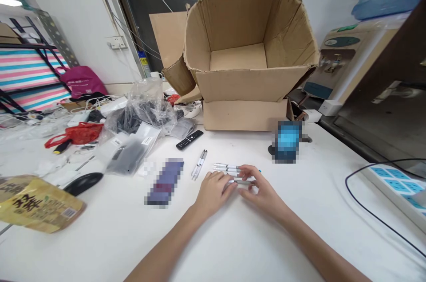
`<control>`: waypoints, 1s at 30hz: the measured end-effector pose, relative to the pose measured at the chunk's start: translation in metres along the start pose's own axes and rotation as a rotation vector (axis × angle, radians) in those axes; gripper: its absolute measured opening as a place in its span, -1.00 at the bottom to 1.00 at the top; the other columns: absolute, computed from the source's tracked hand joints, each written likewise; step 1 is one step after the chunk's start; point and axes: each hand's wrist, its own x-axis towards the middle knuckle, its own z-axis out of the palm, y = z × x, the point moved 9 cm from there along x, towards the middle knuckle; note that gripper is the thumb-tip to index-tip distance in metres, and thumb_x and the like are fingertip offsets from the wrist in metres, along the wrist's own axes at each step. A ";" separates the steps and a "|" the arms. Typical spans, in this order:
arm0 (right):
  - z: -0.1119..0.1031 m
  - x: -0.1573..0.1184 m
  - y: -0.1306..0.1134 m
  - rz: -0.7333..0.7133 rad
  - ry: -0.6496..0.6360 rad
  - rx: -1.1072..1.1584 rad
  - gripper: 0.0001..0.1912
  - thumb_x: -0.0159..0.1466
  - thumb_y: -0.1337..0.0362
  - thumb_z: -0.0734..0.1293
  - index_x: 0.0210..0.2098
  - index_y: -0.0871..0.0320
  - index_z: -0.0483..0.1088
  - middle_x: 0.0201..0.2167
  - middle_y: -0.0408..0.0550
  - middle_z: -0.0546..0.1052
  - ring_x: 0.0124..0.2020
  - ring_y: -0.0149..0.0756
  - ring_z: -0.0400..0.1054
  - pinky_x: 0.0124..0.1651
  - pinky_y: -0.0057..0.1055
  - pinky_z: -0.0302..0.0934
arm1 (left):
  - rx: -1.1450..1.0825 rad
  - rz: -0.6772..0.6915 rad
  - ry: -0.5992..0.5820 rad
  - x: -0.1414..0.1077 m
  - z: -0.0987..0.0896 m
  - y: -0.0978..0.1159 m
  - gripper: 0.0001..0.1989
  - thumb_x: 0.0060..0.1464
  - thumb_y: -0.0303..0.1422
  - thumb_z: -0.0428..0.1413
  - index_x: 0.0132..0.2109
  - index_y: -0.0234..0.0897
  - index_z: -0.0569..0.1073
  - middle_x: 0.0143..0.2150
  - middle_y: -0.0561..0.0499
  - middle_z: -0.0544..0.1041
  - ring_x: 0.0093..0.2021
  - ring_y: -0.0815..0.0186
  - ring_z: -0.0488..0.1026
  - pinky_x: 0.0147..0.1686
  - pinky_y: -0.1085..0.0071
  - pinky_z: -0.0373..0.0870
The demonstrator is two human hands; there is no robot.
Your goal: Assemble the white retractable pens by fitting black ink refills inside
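Note:
My left hand (211, 192) is closed, thumb and fingers at the left end of a pen (242, 182) with a grey grip, held level low over the white table. At its right end are the curled fingers of my right hand (262, 189), its thumb below the pen. Just beyond my fingers, several white pens (226, 166) lie side by side, their right ends partly hidden by my right hand. Two more white pens (199, 165) rest together to the left, apart from both hands.
A large open cardboard box (246, 87) stands at the back. On the left are a black remote (189, 139), a blurred-out purple item (165, 182), plastic bags (133, 151) and a yellow pouch (40, 204). A pixelated device (288, 141) and a power strip (399, 189) are on the right.

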 end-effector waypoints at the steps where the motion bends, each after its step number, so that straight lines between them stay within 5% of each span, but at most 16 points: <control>1: 0.001 0.000 0.002 0.024 -0.006 0.009 -0.56 0.22 0.15 0.32 0.06 0.04 0.23 -0.11 0.00 0.44 -0.08 -0.19 0.36 -0.17 -0.29 0.31 | -0.004 0.004 -0.001 0.000 0.000 0.000 -0.77 0.27 -0.24 -0.06 -0.20 -0.15 0.47 -0.27 0.02 0.56 -0.25 0.25 0.47 -0.25 0.27 0.31; 6: 0.001 0.000 0.017 0.138 -0.029 0.072 -0.65 0.36 0.11 0.15 0.10 0.06 0.20 -0.42 -0.16 0.49 -0.32 -0.28 0.42 -0.15 -0.27 0.31 | -0.010 -0.016 -0.013 0.001 0.003 0.000 -0.75 0.26 -0.22 -0.06 -0.23 -0.15 0.48 -0.30 0.03 0.57 -0.27 0.25 0.47 -0.25 0.28 0.30; 12: -0.013 0.005 0.007 -0.025 -0.019 -0.102 -0.63 0.27 0.20 0.26 0.07 -0.03 0.27 -0.21 -0.10 0.50 -0.20 -0.27 0.38 -0.09 -0.26 0.27 | 0.008 -0.186 0.008 0.002 -0.001 -0.019 -0.73 0.18 -0.23 0.00 -0.45 -0.19 0.43 -0.52 0.07 0.50 -0.43 0.27 0.43 -0.37 0.35 0.22; 20: -0.036 0.012 0.018 0.042 0.014 0.042 -0.49 0.25 0.09 0.30 0.14 0.01 0.15 -0.23 -0.06 0.51 -0.23 -0.23 0.41 -0.17 -0.25 0.29 | -0.096 -0.347 0.044 0.001 -0.009 -0.043 -0.64 0.17 -0.17 -0.07 -0.48 -0.21 0.43 -0.60 0.10 0.39 -0.53 0.35 0.31 -0.49 0.44 0.07; 23: -0.052 0.014 0.030 0.105 0.139 0.076 -0.62 0.21 0.06 0.32 -0.05 0.05 0.22 -0.28 -0.07 0.51 -0.29 -0.25 0.40 -0.29 -0.33 0.27 | -0.151 -0.388 0.062 0.000 -0.010 -0.049 -0.63 0.19 -0.17 -0.09 -0.46 -0.22 0.44 -0.62 0.12 0.35 -0.55 0.38 0.27 -0.50 0.46 0.04; 26: -0.071 0.011 0.044 0.175 0.301 -0.191 -0.79 0.18 0.10 0.31 -0.32 0.08 0.28 -0.39 -0.10 0.46 -0.38 -0.27 0.35 -0.34 -0.35 0.21 | -0.191 -0.403 0.063 0.000 -0.010 -0.049 -0.62 0.20 -0.16 -0.10 -0.44 -0.22 0.45 -0.64 0.14 0.31 -0.56 0.39 0.26 -0.50 0.47 0.05; 30: -0.072 0.009 0.053 0.212 0.292 -0.444 -0.83 0.16 0.13 0.30 -0.45 0.09 0.34 -0.47 -0.10 0.46 -0.48 -0.27 0.28 -0.37 -0.33 0.17 | -0.172 -0.395 0.052 0.000 -0.008 -0.045 -0.63 0.20 -0.17 -0.09 -0.46 -0.22 0.43 -0.64 0.14 0.31 -0.55 0.38 0.27 -0.49 0.47 0.05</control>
